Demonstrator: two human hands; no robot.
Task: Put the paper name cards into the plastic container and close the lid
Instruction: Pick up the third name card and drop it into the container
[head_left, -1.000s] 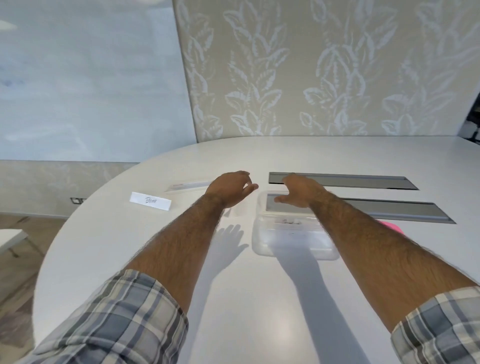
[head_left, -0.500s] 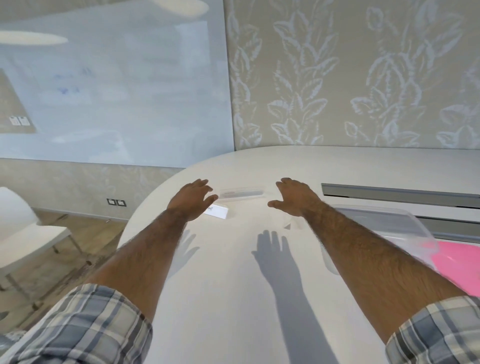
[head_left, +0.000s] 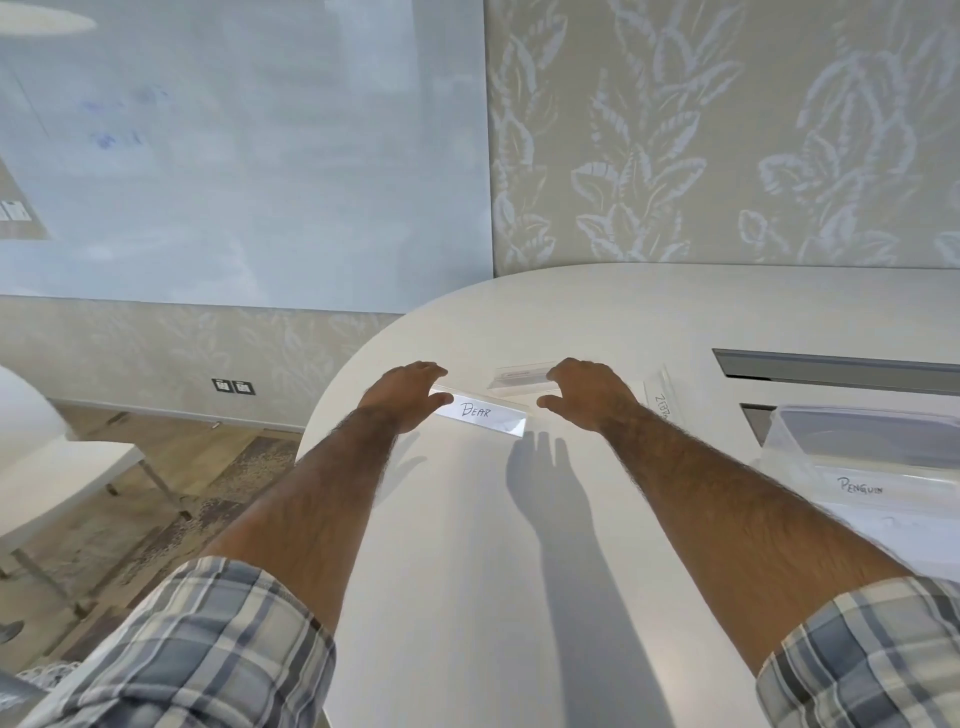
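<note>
The left hand (head_left: 408, 397) and right hand (head_left: 592, 397) are extended over the table (head_left: 457, 597), held apart, with the Bear card (head_left: 480, 413) between them.

**Hand state**
- Left hand: the thumb contacts the near face of the Bear card at its left end, and the fingers arch over the far side. Whether the fingers press the far face, completing a pinch, cannot be determined.
- Right hand: spread and holding nothing. The thumb tip is just beside the card's right end, not touching it.

**Reason for placement**
The Bear card is a folded tent standing on its long edges. Bracketing both ends probably allows it to be lifted level without collapsing the fold.

**Other cards**
- A second card (head_left: 519, 376) stands just beyond the Bear card, on the far side of the gap between the hands. The right hand's fingers overlap its right end in this view; contact cannot be confirmed.
- A third card (head_left: 662, 402) lies just to the right of the right hand, turned end-on. Its lettering is not legible.

**Container**
The plastic container (head_left: 795, 452) sits well to the right of the right forearm, cut by the frame edge. The Penguin card (head_left: 860, 486) shows inside through the clear wall, with more white paper below it. The lid cannot be distinguished from the walls. Three cards remain outside, so loading is judged partway complete.
</note>
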